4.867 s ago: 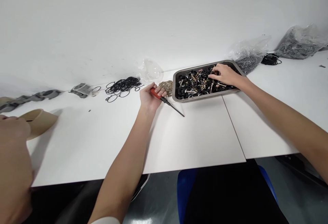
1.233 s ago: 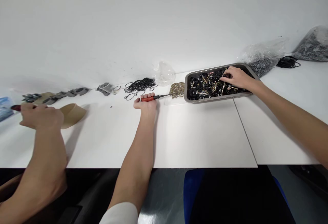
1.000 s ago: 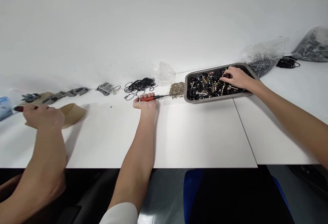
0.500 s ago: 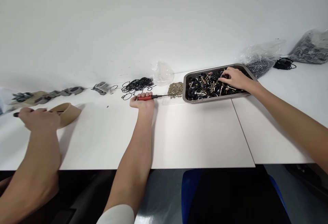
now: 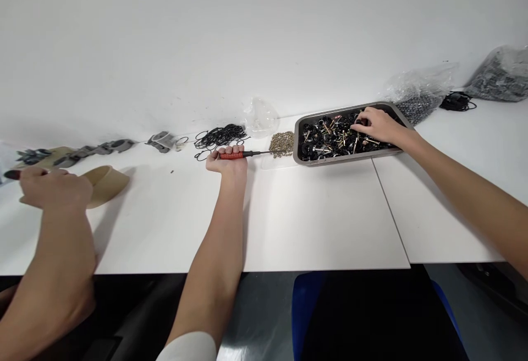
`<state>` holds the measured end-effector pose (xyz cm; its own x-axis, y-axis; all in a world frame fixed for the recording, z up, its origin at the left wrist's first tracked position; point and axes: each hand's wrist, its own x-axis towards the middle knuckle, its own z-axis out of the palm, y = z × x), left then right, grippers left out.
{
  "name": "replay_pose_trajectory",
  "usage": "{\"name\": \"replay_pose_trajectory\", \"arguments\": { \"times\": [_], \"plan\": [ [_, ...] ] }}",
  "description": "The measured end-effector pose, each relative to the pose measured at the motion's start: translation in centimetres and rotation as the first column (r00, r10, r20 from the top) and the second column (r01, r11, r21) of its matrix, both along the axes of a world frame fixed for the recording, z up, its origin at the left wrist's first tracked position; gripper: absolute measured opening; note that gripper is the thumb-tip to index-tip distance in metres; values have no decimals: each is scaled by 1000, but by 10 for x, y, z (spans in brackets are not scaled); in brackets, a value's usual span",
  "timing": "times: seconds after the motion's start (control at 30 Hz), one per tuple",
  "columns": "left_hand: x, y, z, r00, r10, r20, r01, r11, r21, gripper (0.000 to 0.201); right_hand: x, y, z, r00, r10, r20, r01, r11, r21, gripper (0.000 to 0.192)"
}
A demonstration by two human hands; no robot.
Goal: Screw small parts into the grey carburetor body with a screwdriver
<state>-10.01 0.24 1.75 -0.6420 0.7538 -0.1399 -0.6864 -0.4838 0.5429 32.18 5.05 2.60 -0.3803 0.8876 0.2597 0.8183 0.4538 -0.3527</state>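
My left hand [image 5: 227, 164] is wrapped round the red handle of a screwdriver [image 5: 232, 156]. The dark shaft points right, and its tip lies at a small pile of brass-coloured screws [image 5: 282, 142]. Over the right part of a grey metal tray [image 5: 348, 159], my right hand [image 5: 377, 123] reaches in with fingers curled down and the thumb close to them. Whatever it pinches is hidden among the black parts. The tray is filled with black ring-like parts and brass-coloured screws [image 5: 330, 138].
A co-worker's hand [image 5: 55, 187] with a dark-ended tool is beside a beige ring [image 5: 108, 185] at left. Along the wall lie grey clamps [image 5: 162, 141], black rubber rings [image 5: 223, 136], a clear plastic bag [image 5: 260, 116] and bags of dark parts [image 5: 418, 107].
The co-worker's hand has moved slightly left with its tool. My left hand and the screwdriver have shifted a touch left; my right hand stays over the tray.
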Motion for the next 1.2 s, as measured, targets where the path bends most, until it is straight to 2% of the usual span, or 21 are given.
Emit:
{"name": "replay_pose_trajectory", "arguments": {
  "times": [0.13, 0.3, 0.37, 0.47, 0.6, 0.87, 1.03, 1.2],
  "plan": [
    [-3, 1, -3, 1000, 1, -3, -1, 1000, -1, 27, 0, 0, 0, 1000, 3, 2, -3, 1000, 4, 44],
    [-8, 2, -10, 996, -62, -62, 63, 998, 3, 34, 0, 0, 0, 1000, -6, 8, 6, 1000, -10, 47],
    [-7, 0, -8, 997, -71, -31, 71, 997, 9, 33, 1, 1, 0, 1000, -4, 2, 4, 1000, -10, 48],
    [-2, -5, -1, 994, -103, 27, 102, 994, 30, 32, 2, 3, -2, 1000, 3, 1, -3, 1000, -9, 49],
    [8, -14, 13, 978, -207, 9, 205, 975, 83, 36, 3, 4, -3, 1000, 5, 4, -5, 1000, 0, 50],
    [29, -29, 37, 877, -468, -112, 476, 878, 53, 42, 4, 8, -3, 999, 15, 40, -16, 1000, 12, 47],
    [43, -31, 41, 823, -544, -163, 548, 836, -27, 44, 3, 11, -6, 999, 42, 15, -42, 999, 18, 34],
    [47, -31, 38, 818, -562, -123, 564, 825, -20, 42, 1, 5, -5, 997, 59, -46, -58, 998, 18, 23]
  ]
}}
